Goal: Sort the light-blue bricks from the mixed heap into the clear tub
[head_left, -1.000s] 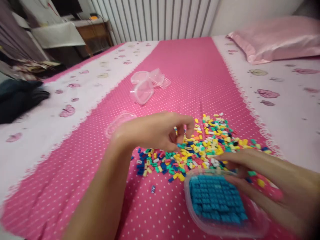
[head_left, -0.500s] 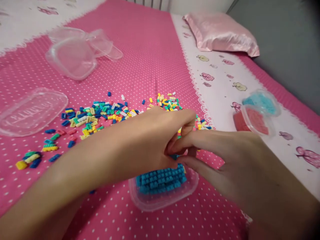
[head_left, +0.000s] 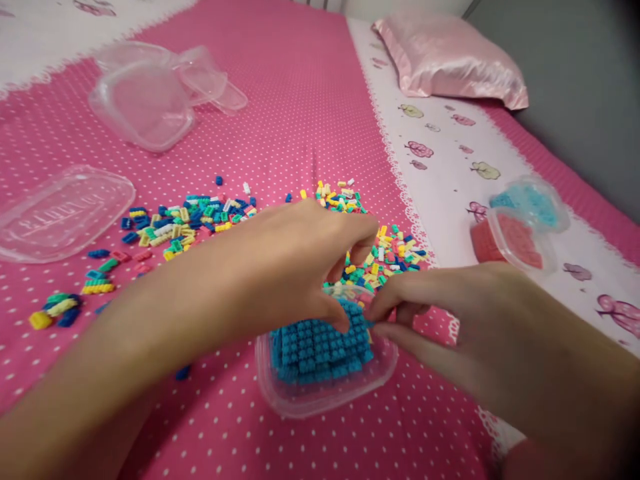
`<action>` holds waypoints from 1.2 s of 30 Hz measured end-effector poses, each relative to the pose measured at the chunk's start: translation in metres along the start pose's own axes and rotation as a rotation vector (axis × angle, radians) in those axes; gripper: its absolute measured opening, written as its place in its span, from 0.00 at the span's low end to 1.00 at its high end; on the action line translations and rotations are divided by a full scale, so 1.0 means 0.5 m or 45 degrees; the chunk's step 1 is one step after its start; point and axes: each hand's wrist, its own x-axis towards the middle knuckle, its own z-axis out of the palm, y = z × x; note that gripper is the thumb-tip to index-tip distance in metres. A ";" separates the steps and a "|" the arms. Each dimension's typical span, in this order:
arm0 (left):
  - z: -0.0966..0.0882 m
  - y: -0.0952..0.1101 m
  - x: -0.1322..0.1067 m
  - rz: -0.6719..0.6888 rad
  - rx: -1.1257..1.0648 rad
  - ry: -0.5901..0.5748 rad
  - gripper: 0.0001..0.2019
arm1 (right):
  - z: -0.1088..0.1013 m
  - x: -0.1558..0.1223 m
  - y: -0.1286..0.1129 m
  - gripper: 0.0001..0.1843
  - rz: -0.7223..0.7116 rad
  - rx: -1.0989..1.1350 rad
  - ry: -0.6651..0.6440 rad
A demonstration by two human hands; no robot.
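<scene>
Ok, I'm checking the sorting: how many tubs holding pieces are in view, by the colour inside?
Tub of darker blue pieces: 1
Tub of light blue pieces: 1
Tub of red pieces: 1
Total: 3

Our left forearm (head_left: 165, 340) slants up from the lower left, its hand (head_left: 305, 260) back-side up, index finger curled and thumb apart from it. Our right hand (head_left: 465, 313) angles in from the lower right, fingers (head_left: 405, 290) bent, index and thumb tips pinched.
</scene>
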 end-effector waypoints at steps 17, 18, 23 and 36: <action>0.049 -0.020 -0.009 0.387 -0.060 0.072 0.22 | 0.037 0.005 -0.017 0.13 -0.111 -0.133 -0.211; 0.049 -0.021 -0.011 0.377 -0.063 0.073 0.23 | 0.039 0.001 -0.017 0.13 -0.085 -0.126 -0.200; 0.050 -0.021 -0.014 0.356 -0.068 0.065 0.23 | 0.038 -0.012 -0.015 0.12 -0.041 -0.103 -0.183; 0.055 -0.027 -0.017 0.457 0.101 0.120 0.20 | 0.045 -0.018 -0.014 0.13 -0.033 -0.096 -0.180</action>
